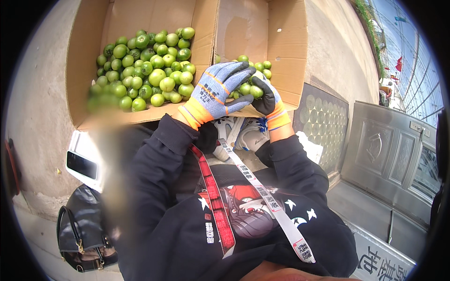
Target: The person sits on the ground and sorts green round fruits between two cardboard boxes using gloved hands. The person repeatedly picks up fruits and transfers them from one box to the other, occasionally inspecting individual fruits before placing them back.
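Observation:
My left hand (214, 92), in a blue-grey work glove with black fingertips and an orange cuff, reaches over the right cardboard box (288, 35). Its thumb and fingers are apart, and its fingertips come close to a pale green tomato (258, 74); whether it bears on any fruit is hidden. Facing it, my right hand (269, 96), gloved alike, curls its dark fingers round a green tomato (256, 91). More small green tomatoes (267, 65) lie in this box behind the hands. A large heap of green tomatoes (151, 70) fills the near part of the left cardboard box (86, 63).
White shoes (242, 133) stand just below the boxes. At left lie a phone (81, 165) on a white item and a black handbag (82, 224). A dark mat with round shapes (325, 123) and a grey metal door panel (383, 147) are at right.

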`<state>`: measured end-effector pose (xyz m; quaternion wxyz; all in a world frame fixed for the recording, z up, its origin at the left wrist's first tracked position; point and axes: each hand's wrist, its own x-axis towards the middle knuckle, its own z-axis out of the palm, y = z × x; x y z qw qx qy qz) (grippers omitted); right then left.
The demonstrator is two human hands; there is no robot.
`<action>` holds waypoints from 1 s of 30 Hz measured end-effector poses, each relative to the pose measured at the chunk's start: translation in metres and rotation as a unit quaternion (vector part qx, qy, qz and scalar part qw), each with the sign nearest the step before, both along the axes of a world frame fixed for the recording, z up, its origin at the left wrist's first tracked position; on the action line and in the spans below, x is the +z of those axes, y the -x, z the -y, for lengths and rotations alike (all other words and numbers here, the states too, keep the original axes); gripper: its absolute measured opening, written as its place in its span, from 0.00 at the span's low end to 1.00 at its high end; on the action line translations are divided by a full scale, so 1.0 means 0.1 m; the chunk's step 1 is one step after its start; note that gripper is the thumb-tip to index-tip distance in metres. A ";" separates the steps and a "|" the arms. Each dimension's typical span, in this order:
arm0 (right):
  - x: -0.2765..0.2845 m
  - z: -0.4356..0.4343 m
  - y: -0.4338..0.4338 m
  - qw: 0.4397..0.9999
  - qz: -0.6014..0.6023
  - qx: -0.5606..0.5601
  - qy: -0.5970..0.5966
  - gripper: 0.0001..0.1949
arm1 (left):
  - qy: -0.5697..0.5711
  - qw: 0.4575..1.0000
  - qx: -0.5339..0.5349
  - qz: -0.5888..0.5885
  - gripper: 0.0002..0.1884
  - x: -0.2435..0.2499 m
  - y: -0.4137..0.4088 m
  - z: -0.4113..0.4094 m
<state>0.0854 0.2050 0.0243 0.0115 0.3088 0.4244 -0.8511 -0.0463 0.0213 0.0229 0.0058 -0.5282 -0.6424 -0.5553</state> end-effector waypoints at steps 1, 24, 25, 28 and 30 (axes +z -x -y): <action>-0.01 0.04 0.04 0.998 -0.022 -0.030 0.053 0.19 | 0.017 0.999 -0.027 -0.007 0.35 0.00 -0.07 0.00; -0.30 0.32 0.14 0.992 -0.043 -0.071 0.096 0.30 | -0.126 0.862 0.321 0.371 0.32 -0.31 0.36 -0.02; -0.32 0.30 0.13 0.991 -0.050 -0.069 0.098 0.31 | -0.060 0.850 0.401 0.336 0.33 -0.31 0.40 -0.01; -0.36 0.28 0.11 0.990 -0.062 -0.073 0.107 0.31 | -0.036 0.915 0.369 0.157 0.31 -0.15 0.29 0.00; -0.32 0.36 0.14 0.988 -0.055 -0.098 0.106 0.30 | -0.025 0.969 0.241 0.048 0.30 -0.14 0.24 0.00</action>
